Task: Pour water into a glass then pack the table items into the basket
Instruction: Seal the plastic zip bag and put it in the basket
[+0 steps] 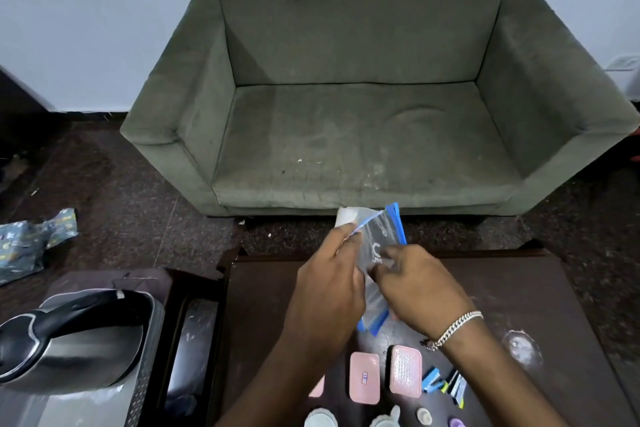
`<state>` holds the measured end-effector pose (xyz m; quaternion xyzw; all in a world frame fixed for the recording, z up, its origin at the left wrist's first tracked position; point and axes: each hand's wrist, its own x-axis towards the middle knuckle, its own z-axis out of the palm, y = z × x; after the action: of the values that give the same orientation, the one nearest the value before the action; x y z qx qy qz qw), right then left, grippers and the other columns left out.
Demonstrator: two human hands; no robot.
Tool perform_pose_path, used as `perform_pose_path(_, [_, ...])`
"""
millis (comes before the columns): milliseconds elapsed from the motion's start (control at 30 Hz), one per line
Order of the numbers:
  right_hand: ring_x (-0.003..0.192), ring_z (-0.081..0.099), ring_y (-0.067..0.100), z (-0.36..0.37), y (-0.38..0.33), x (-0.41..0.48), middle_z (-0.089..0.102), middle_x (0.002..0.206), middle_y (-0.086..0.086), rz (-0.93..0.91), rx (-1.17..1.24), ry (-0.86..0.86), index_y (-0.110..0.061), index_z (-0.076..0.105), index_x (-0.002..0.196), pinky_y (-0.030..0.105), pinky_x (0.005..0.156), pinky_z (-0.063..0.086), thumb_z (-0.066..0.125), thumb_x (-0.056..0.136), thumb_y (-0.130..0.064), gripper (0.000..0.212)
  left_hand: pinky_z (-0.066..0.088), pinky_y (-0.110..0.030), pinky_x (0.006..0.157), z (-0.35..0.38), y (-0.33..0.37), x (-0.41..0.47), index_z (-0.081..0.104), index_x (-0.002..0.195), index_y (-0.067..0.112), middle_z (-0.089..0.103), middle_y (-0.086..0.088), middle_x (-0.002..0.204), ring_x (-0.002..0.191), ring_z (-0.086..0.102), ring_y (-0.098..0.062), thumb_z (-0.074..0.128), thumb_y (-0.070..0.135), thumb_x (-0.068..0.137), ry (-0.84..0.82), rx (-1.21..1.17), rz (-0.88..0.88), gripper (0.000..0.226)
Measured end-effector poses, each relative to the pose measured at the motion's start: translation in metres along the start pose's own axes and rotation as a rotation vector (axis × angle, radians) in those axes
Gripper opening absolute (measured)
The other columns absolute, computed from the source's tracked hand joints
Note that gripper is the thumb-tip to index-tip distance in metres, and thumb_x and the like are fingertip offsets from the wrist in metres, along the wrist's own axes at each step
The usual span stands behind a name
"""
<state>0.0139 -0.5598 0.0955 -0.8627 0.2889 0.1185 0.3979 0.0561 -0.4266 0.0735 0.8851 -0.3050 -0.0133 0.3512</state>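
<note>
Above the dark wooden table [519, 288] I hold a clear zip bag with blue edges [382, 236]. My left hand [329, 284] pinches its upper left edge, and something white shows at the bag's top. My right hand [419, 284], with a silver bracelet on the wrist, grips the bag's middle from the right. On the table near me lie two pink boxes, a smooth one [364, 377] and a dotted one [406, 370], and a small blue item [432, 385]. A steel kettle with a black handle [69, 340] stands at the lower left.
A green two-seat sofa [363, 97] faces me beyond the table. A crumpled printed wrapper [31, 243] lies on the dark floor at the left. Small white and purple items [388, 419] sit at the table's near edge, partly cut off.
</note>
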Motion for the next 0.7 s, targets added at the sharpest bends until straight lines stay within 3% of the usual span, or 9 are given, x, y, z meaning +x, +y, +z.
perform_pose_path(67, [0.046, 0.061, 0.021, 0.002, 0.000, 0.000, 0.070, 0.062, 0.012, 0.084, 0.266, -0.105, -0.016, 0.062, 0.125, 0.025, 0.044, 0.047, 0.053, 0.095, -0.015, 0.032, 0.043, -0.017, 0.094, 0.000, 0.006, -0.006, 0.070, 0.123, 0.000, 0.067, -0.009, 0.132, 0.116, 0.058, -0.009, 0.048, 0.007, 0.086, 0.001, 0.018, 0.042, 0.044])
perform_pose_path(167, [0.064, 0.070, 0.028, 0.008, 0.008, 0.010, 0.074, 0.069, 0.014, 0.051, 0.189, 0.110, -0.008, 0.072, 0.097, 0.032, 0.059, 0.057, 0.059, 0.090, -0.013, 0.015, 0.043, -0.017, 0.098, 0.000, 0.008, -0.013, 0.069, 0.124, -0.002, 0.066, -0.012, 0.133, 0.121, 0.059, -0.012, 0.056, -0.002, 0.081, -0.021, 0.017, 0.061, 0.045])
perform_pose_path(267, [0.081, 0.068, 0.032, 0.017, 0.009, 0.019, 0.072, 0.075, 0.010, -0.013, -0.040, 0.091, -0.014, 0.062, 0.066, 0.024, 0.066, 0.049, 0.058, 0.090, -0.015, 0.025, 0.055, -0.029, 0.099, 0.001, 0.014, -0.021, 0.066, 0.132, 0.002, 0.062, -0.009, 0.141, 0.120, 0.066, -0.019, 0.045, 0.005, 0.087, -0.066, 0.013, 0.081, 0.050])
perform_pose_path(367, [0.113, 0.063, 0.030, 0.021, 0.007, 0.023, 0.067, 0.120, 0.018, 0.166, -0.195, -0.004, -0.003, 0.067, 0.110, 0.030, 0.088, 0.046, 0.050, 0.099, -0.013, 0.022, 0.055, -0.035, 0.101, 0.003, 0.022, -0.027, 0.064, 0.135, 0.004, 0.059, -0.007, 0.146, 0.122, 0.066, -0.021, 0.039, 0.011, 0.088, -0.101, 0.000, 0.116, 0.054])
perform_pose_path(433, [0.113, 0.064, 0.028, 0.040, 0.001, 0.017, 0.063, 0.132, 0.017, 0.226, -0.178, 0.132, 0.000, 0.059, 0.129, 0.032, 0.092, 0.050, 0.045, 0.099, -0.009, 0.034, 0.056, -0.032, 0.096, 0.004, 0.026, -0.030, 0.066, 0.133, 0.006, 0.061, -0.005, 0.144, 0.113, 0.068, -0.020, 0.046, 0.009, 0.087, -0.124, -0.001, 0.142, 0.050])
perform_pose_path(467, [0.101, 0.068, 0.025, 0.054, -0.010, 0.005, 0.065, 0.131, 0.015, 0.192, -0.209, 0.307, 0.000, 0.060, 0.129, 0.031, 0.083, 0.055, 0.040, 0.097, -0.007, 0.038, 0.057, -0.030, 0.090, 0.005, 0.027, -0.031, 0.067, 0.131, 0.007, 0.062, -0.004, 0.142, 0.104, 0.069, -0.019, 0.052, 0.006, 0.085, -0.135, 0.010, 0.154, 0.049])
perform_pose_path(533, [0.078, 0.067, 0.018, 0.071, -0.032, -0.023, 0.067, 0.130, 0.009, 0.158, -0.064, 0.331, -0.002, 0.066, 0.125, 0.027, 0.064, 0.054, 0.031, 0.096, -0.003, 0.046, 0.059, -0.030, 0.085, 0.006, 0.029, -0.035, 0.068, 0.130, 0.009, 0.062, -0.002, 0.142, 0.098, 0.069, -0.019, 0.060, 0.001, 0.079, -0.165, -0.004, 0.158, 0.052])
perform_pose_path(633, [0.078, 0.066, 0.018, 0.079, -0.056, -0.027, 0.061, 0.140, 0.007, 0.188, 0.095, 0.425, -0.004, 0.060, 0.132, 0.027, 0.064, 0.053, 0.036, 0.097, -0.003, 0.043, 0.059, -0.031, 0.086, 0.009, 0.026, -0.036, 0.067, 0.131, 0.008, 0.061, -0.002, 0.143, 0.101, 0.070, -0.020, 0.051, 0.003, 0.082, -0.161, 0.005, 0.159, 0.052])
perform_pose_path(700, [0.086, 0.066, 0.022, 0.065, -0.033, -0.011, 0.064, 0.135, 0.009, 0.195, -0.187, 0.359, -0.003, 0.059, 0.131, 0.032, 0.074, 0.055, 0.047, 0.094, -0.004, 0.039, 0.060, -0.031, 0.086, 0.011, 0.021, -0.033, 0.068, 0.129, 0.006, 0.063, -0.005, 0.141, 0.103, 0.071, -0.021, 0.056, 0.001, 0.081, -0.115, 0.020, 0.133, 0.050])
